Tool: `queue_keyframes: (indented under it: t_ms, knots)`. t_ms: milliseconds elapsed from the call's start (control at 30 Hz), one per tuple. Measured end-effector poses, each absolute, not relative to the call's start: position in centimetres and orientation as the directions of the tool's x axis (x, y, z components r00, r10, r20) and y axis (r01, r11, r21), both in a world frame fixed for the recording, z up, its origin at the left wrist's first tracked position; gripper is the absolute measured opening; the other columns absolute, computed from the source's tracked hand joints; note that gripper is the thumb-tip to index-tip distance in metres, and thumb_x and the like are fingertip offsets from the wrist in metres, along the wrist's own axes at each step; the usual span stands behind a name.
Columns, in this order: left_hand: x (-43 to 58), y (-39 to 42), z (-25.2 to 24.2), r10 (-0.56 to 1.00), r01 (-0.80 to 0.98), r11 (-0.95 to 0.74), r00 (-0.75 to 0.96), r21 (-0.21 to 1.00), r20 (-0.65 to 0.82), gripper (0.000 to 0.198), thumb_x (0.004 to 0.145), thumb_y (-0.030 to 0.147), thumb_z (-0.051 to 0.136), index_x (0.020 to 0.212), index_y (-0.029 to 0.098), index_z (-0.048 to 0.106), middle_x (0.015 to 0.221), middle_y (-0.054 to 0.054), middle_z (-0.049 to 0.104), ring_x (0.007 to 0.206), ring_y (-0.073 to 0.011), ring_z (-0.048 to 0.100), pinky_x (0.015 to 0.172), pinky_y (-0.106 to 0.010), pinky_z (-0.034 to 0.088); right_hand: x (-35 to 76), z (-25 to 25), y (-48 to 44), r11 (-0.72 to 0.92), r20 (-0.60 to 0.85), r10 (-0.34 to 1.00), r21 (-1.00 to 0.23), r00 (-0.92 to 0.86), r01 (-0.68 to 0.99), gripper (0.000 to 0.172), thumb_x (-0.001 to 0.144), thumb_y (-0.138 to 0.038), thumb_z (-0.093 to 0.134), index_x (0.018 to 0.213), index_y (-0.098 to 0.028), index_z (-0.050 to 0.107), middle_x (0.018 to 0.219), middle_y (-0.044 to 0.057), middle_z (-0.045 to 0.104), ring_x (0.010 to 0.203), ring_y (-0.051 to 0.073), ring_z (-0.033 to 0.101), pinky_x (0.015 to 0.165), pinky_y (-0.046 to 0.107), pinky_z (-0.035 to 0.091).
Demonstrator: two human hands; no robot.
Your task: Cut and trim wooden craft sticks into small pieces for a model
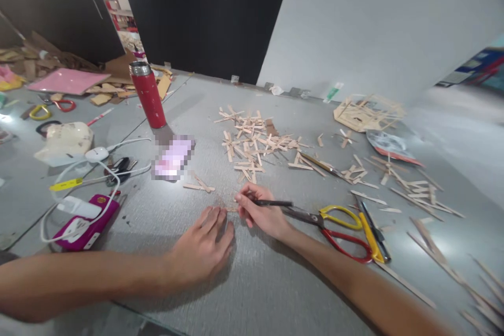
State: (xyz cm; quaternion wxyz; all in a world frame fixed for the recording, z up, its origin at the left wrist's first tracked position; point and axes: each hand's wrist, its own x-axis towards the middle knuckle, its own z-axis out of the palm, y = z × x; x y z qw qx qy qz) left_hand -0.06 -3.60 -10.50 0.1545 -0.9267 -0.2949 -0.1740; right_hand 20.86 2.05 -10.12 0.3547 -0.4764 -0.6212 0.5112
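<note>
Head view gives us a grey, brushed-looking surface [271, 286], its far edge running along a smooth black panel [205, 16] and a pale one. Our left hand [207, 244] lies palm down towards the near edge, fingers loosely bent and grasping nothing, their tips touching a small flat stick [231, 210]. Our right hand [260, 210] pinches a slim black pen [277, 203] between thumb and fingers, just beside that stick. Towards the far edge spreads a pile [252, 142] of thin wooden strips (some crossed like little stars), and near the far right corner sits an angular frame [366, 110] of slender wood. Steel scissors [319, 219] with yellow and red loops, plus a yellow cutter [372, 239], crowd our right forearm. On the left stand a red cylindrical flask [148, 97] and, nearer us, a glossy purple power bank [94, 227] under a looping white cable [44, 220]. Our widest room for moving lies between both forearms, towards the near edge.
</note>
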Motion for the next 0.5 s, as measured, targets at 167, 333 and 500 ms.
queue_keyframes:
  t_ms: [167,333,500]
  knots:
    - [-0.1,-3.7,-10.4,0.525,0.630,-0.758,0.742,-0.168,0.416,0.038,0.100,0.033,0.053,0.123,0.005,0.066,0.125,-0.026,0.070,0.119,-0.0329,0.065,0.106,-0.048,0.043,21.1,-10.5,1.8,0.226,0.129,0.957,-0.893,-0.260,0.389,0.032,0.098,-0.049,0.053,0.088,-0.022,0.068,0.071,0.002,0.068,0.058,0.016,0.062,0.055,0.028,0.051]
    - [0.0,-3.9,-10.6,0.516,0.655,-0.729,0.716,-0.198,0.469,0.040,0.101,0.031,0.048,0.120,0.002,0.068,0.123,-0.025,0.072,0.115,-0.0317,0.067,0.106,-0.047,0.043,20.8,-11.1,1.6,0.370,0.256,0.928,-0.705,-0.269,0.606,0.023,0.098,-0.041,0.061,0.094,-0.023,0.074,0.091,0.008,0.068,0.081,0.022,0.065,0.078,0.036,0.051]
    - [-0.1,-4.0,-10.9,0.525,0.681,-0.705,0.688,-0.198,0.501,0.043,0.102,0.032,0.045,0.118,0.001,0.071,0.125,-0.025,0.071,0.118,-0.0320,0.066,0.110,-0.049,0.039,20.7,-11.2,1.3,0.458,0.266,0.889,-0.551,-0.373,0.698,0.024,0.103,-0.033,0.054,0.093,-0.022,0.073,0.089,0.007,0.068,0.077,0.020,0.066,0.069,0.030,0.048]
